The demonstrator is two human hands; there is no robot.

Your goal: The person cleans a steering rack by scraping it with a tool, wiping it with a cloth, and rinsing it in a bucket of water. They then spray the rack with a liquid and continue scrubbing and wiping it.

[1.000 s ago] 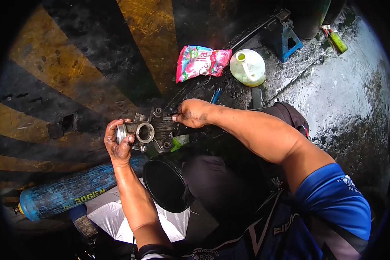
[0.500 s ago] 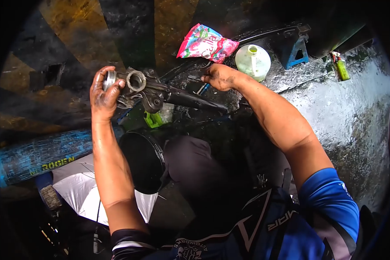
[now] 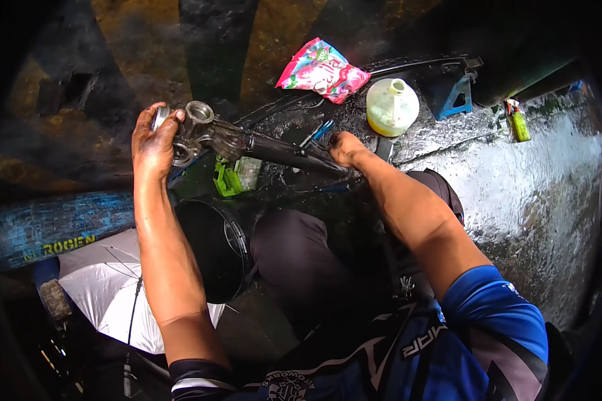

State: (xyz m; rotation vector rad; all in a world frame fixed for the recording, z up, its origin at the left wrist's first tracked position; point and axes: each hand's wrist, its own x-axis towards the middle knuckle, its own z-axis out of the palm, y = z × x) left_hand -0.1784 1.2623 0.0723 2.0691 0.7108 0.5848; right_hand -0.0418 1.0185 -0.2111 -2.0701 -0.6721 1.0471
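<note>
My left hand grips the ringed end of a greasy metal part, its thumb and fingers around a shiny ring. A dark tube runs from that part toward the right. Near the tube's far end is my right hand, its fingers curled and mostly turned away, so anything inside them is hidden. A blue-handled tool lies just left of my right hand. Below the metal part sits a bright green object.
A pink bag and a whitish jug with yellow liquid stand beyond my right hand. Further right are a blue stand and a green bottle. A black bucket, blue cylinder and silver umbrella are nearer.
My right hand has moved down toward the tube's end, uncovering the blue-handled tool. My left hand and the metal part have shifted slightly left, and the view has moved a little.
</note>
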